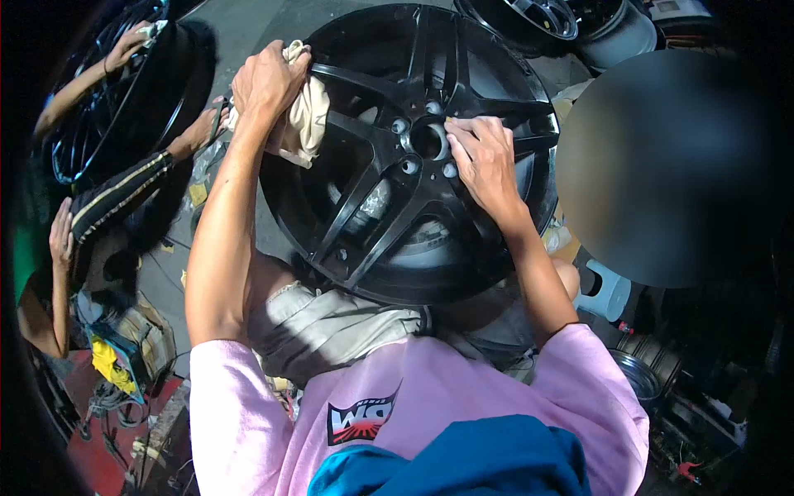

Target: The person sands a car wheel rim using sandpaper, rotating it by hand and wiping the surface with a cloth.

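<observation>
A black five-spoke wheel rim (430, 180) lies tilted in front of me, over my lap, its face toward me. My left hand (269, 83) is closed on a cream cloth (308, 124) at the rim's upper left edge, and the cloth hangs down over the spokes there. At the hub, my right hand (486, 157) has its fingers curled against the edge of the centre hole, gripping the rim. Light-coloured lug holes surround that hole. The fingertips of my right hand are partly hidden.
At left, another person's hand (128, 45) holds a white cloth on a second dark wheel (165, 124); more hands are near it. More rims (538, 16) sit at the top right. A light-blue stool (604, 291) stands at right, below a blurred area. Yellow cloth (112, 364) lies lower left.
</observation>
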{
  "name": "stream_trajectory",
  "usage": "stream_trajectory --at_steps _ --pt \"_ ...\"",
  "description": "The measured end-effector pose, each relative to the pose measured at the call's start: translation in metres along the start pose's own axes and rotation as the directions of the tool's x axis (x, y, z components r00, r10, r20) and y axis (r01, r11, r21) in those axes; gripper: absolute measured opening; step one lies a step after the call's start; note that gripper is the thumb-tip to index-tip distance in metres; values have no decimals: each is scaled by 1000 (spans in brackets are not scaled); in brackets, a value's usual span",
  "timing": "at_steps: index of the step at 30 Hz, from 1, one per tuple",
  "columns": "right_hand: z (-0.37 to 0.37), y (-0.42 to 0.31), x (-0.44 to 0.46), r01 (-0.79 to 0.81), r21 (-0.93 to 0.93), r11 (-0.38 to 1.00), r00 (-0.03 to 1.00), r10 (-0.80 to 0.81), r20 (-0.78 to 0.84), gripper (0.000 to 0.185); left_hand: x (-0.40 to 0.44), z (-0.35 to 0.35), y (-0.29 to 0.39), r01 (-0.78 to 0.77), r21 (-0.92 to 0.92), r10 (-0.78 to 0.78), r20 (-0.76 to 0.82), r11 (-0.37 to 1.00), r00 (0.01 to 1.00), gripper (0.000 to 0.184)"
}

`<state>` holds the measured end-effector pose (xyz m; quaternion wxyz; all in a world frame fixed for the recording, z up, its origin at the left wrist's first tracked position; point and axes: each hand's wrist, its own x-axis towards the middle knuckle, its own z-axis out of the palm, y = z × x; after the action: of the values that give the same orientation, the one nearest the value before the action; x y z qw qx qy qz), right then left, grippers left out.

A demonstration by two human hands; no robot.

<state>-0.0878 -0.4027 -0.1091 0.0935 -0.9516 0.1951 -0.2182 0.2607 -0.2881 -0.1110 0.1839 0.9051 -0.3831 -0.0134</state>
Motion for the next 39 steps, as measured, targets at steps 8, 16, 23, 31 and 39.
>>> stream_trajectory --at_steps 8,16,23,31,39 --pt "16 -11 1 -155 -26 988 984 152 -94 21 3 3 -3 -15 -21 14 -24 1000 1000 54" --pt "37 -16 23 1 33 999 995 3 -103 19 1 1 -2 -17 -45 16 -17 999 1000 56" --pt "36 -39 26 85 156 984 996 -86 1 24 3 4 -3 -20 -51 18 -46 998 999 57" --pt "14 -30 23 160 153 975 976 -180 122 29 4 2 -1 -48 -58 43 -86 997 995 51" --pt "-34 1 31 185 22 983 979 -186 89 22 4 4 -5 -47 -60 45 -32 997 998 55"
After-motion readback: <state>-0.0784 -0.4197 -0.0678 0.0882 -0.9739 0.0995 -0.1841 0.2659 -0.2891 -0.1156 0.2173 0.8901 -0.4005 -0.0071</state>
